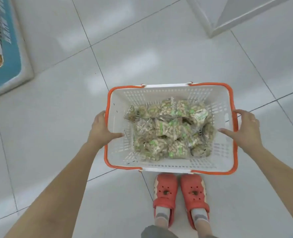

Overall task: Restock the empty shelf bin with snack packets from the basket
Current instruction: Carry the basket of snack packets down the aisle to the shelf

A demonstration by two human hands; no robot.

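- Two bare hands hold a white plastic basket [118,121] with an orange rim, one on each short side, above a pale tiled floor [142,48].
- On the basket's left side, the left hand [102,130] grips the rim: the thumb lies inside against the perforated wall and the fingers wrap out of sight beyond the edge.
- At the opposite end, the right hand [245,129] clasps the rim the same way, thumb inside the wall and fingers curled over the orange edge.
- Many snack packets [171,129], clear wrappers with green print over pale contents, lie heaped in the basket, piled mostly toward its middle and right; the left part of the bottom is bare.
- Below the basket, two feet in red clogs [180,191] with grey socks stand side by side on the tiles.
- At the upper left edge stands a shelf unit [11,48] with a blue front and a wire rack of packaged goods, well apart from the basket.
- A white fixture [228,14] shows at the upper right.
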